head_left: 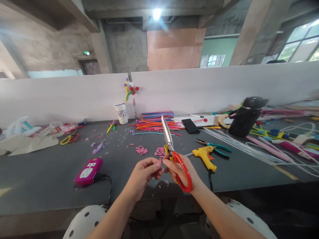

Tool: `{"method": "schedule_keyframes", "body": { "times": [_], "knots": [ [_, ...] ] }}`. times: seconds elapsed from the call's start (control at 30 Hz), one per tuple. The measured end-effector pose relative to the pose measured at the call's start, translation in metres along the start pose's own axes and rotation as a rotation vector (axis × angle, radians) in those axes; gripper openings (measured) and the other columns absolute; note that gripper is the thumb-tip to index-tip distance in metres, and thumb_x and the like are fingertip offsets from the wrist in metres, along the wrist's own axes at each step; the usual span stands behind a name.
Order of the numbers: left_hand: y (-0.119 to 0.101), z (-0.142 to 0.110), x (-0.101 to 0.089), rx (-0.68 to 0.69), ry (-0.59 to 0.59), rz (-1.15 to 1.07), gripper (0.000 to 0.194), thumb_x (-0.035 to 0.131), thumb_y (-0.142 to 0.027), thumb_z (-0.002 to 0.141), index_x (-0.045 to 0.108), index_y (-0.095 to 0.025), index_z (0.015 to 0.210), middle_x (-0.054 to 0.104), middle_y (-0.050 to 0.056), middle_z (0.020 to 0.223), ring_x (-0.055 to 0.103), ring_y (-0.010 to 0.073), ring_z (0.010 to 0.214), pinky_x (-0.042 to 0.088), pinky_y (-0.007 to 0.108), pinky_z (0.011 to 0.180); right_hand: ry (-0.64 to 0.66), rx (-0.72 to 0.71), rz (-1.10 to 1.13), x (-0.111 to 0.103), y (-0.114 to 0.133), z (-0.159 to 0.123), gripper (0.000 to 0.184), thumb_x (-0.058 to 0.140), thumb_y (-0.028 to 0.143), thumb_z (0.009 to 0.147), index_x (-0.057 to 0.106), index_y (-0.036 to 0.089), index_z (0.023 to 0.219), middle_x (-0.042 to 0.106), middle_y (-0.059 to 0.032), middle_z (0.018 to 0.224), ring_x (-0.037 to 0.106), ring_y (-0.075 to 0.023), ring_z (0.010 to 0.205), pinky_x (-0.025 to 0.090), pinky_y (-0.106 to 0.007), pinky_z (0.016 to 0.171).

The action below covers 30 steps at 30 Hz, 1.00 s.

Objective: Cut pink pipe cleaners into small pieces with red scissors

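My left hand (147,172) pinches a short pink piece of pipe cleaner (160,162) between thumb and forefinger. Close beside it, my right hand (180,169) is closed around scissors (183,172) with red and yellow handles, their blades pointing up and away from me. Its fingertips come near the pink piece; whether they touch it I cannot tell. Just beyond the hands lie two small heaps of cut pink pieces (141,150), the right one partly behind the scissors. A few pink scraps (167,183) are scattered below the hands.
Behind the heaps lies a stack of coloured pipe cleaners (154,123). On the right are a yellow glue gun (205,157), pliers (220,149), a black phone (190,126) and a black jug (248,116). Leftward sit a magenta device (89,171), other scissors (69,138) and a paper cup (121,114).
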<state>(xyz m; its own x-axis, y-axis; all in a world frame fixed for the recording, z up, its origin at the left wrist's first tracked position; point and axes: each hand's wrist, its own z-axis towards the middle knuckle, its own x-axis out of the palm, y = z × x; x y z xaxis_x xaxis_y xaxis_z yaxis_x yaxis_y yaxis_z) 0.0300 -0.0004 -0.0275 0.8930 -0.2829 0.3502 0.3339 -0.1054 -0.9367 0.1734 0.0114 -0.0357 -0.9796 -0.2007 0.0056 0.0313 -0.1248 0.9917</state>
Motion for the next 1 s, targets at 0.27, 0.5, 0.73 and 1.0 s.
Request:
{"method": "schedule_keyframes", "body": {
  "times": [0.27, 0.5, 0.73, 1.0],
  "knots": [
    [0.0052, -0.0001, -0.0006, -0.050, 0.063, 0.094, 0.006, 0.060, -0.018, 0.068, 0.059, -0.014, 0.063, 0.054, -0.001, 0.053, 0.047, 0.0079, 0.050, 0.037, 0.020, 0.050, 0.008, 0.025, 0.031, -0.0017, 0.0054, 0.0010, 0.021, 0.054, 0.038, 0.069, 0.048, 0.018, 0.069, 0.042, 0.0109, 0.037, 0.033, -0.0037, 0.025, 0.027, -0.015, 0.028],
    [0.0059, 0.0019, -0.0015, -0.001, 0.029, 0.167, 0.011, 0.060, -0.022, 0.069, 0.059, -0.014, 0.061, 0.054, -0.001, 0.053, 0.046, 0.0082, 0.050, 0.036, 0.020, 0.051, 0.047, 0.040, -0.011, -0.0043, 0.0058, -0.0013, 0.024, 0.055, 0.041, 0.071, 0.050, 0.018, 0.071, 0.040, 0.0108, 0.036, 0.035, -0.0046, 0.026, 0.027, -0.015, 0.028],
    [0.0028, 0.0029, -0.0055, -0.014, 0.002, 0.198, 0.030, 0.052, -0.034, 0.075, 0.057, -0.012, 0.054, 0.051, 0.001, 0.049, 0.045, 0.0093, 0.046, 0.035, 0.022, 0.048, 0.052, 0.007, 0.015, -0.0028, 0.0010, 0.0005, 0.016, 0.053, 0.033, 0.072, 0.048, 0.019, 0.067, 0.037, 0.0118, 0.034, 0.034, -0.0044, 0.026, 0.029, -0.015, 0.030],
    [0.0048, 0.0020, 0.0007, -0.098, 0.072, 0.028, 0.016, 0.060, -0.026, 0.070, 0.059, -0.012, 0.063, 0.054, 0.001, 0.057, 0.047, 0.0077, 0.050, 0.037, 0.020, 0.051, 0.079, 0.012, -0.028, -0.0014, 0.0027, -0.0010, 0.017, 0.056, 0.032, 0.067, 0.049, 0.018, 0.071, 0.046, 0.0095, 0.045, 0.034, -0.0028, 0.028, 0.027, -0.014, 0.029]
  ]
}}
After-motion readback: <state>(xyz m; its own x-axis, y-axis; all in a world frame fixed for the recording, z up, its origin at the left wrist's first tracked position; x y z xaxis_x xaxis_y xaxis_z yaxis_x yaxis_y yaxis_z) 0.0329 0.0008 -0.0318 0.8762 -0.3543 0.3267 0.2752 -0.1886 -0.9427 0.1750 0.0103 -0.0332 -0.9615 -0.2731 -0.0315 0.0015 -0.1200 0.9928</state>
